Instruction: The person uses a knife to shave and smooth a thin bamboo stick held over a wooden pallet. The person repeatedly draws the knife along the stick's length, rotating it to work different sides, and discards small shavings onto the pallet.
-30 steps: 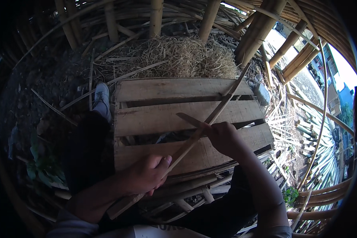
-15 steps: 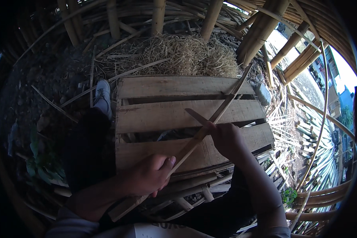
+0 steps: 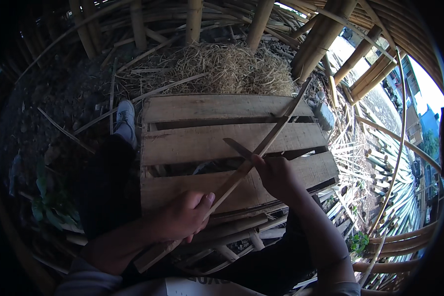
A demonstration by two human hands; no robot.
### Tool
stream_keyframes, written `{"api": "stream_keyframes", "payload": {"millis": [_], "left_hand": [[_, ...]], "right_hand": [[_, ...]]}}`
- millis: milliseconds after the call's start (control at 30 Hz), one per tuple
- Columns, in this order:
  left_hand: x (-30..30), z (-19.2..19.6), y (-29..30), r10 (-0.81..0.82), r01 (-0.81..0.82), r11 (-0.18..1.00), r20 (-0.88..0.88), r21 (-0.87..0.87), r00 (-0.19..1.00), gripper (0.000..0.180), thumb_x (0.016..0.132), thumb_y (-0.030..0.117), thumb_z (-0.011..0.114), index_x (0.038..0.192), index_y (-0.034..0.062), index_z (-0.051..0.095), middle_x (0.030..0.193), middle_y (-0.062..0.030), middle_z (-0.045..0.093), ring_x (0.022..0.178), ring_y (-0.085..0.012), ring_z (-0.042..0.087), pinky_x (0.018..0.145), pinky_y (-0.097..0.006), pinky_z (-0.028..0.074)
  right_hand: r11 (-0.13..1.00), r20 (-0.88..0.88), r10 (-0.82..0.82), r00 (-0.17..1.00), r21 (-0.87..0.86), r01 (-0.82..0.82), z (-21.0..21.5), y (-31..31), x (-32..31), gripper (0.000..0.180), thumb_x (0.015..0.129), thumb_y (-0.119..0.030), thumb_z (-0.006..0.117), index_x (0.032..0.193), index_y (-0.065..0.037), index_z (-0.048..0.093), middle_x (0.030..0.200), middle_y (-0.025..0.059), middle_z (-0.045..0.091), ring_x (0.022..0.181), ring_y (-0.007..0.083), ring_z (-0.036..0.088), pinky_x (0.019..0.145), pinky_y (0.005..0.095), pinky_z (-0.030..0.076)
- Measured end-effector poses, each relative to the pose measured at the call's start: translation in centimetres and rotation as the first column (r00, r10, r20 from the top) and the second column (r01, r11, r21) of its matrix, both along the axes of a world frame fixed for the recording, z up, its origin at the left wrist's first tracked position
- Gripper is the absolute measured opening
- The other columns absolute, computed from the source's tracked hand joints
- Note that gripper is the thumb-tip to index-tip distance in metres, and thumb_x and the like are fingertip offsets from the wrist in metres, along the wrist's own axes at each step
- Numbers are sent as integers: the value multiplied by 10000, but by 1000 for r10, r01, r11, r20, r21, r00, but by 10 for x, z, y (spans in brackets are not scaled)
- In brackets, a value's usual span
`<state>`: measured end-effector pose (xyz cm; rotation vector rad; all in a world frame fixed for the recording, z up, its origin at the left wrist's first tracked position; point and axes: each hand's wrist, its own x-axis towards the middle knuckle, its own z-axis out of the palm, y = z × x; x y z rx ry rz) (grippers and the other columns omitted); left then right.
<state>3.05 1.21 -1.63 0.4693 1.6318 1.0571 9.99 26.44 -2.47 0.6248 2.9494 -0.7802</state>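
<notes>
A long split bamboo strip (image 3: 237, 177) slants from near my lap up to the far right, across a slatted wooden table (image 3: 192, 143). Near its lower end my left hand (image 3: 187, 214) is wrapped round it, thumb on top. My right hand (image 3: 276, 175) is closed round a knife, whose handle is hidden in the fist. The knife's blade (image 3: 237, 147) points to the far left and crosses the strip at about mid-length, seemingly touching it.
A heap of pale shavings (image 3: 227, 69) lies behind the table, before several upright bamboo posts (image 3: 194, 22). A grey stone (image 3: 324, 116) sits at the table's right edge. Many bamboo poles (image 3: 399, 182) lie at the right. My shoe (image 3: 125, 116) is left of the table.
My right hand and the knife have shifted slightly left and toward me along the strip. My left hand keeps its hold. The whole view has moved a little.
</notes>
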Motion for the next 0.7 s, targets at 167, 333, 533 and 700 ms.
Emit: {"api": "stream_keyframes", "payload": {"millis": [167,333,533,700], "left_hand": [[2,15,2,8,-8,1000,-17,-1,1000,513,1123,393,285,820,36,493,610,-21,522,428,-96,506,429,-276,463],[2,5,0,-20,20,1000,8,12,1000,506,1121,413,274,845,55,502,602,0,489,443,-74,484,446,-252,463],[1,3,5,-4,4,1000,-3,20,1000,517,1121,401,279,808,48,489,607,-13,509,431,-90,503,429,-265,458],[3,10,3,4,-5,1000,27,23,1000,502,1119,407,284,832,52,493,610,-2,494,443,-82,495,432,-259,461]], "right_hand": [[996,-79,-86,993,-32,83,-10,37,-7,587,1059,-443,514,781,42,692,615,256,612,629,447,660,581,470,513],[991,19,-15,1000,-132,17,2,19,-2,502,1072,-414,510,924,2,748,718,235,682,647,350,689,640,413,529],[988,-164,102,981,-103,-119,-9,-3,9,469,1051,-387,553,914,28,721,676,279,640,710,428,700,630,463,538],[988,0,-117,993,-101,117,7,15,-5,526,1070,-425,522,903,27,732,589,191,596,559,252,604,604,405,493]]}}
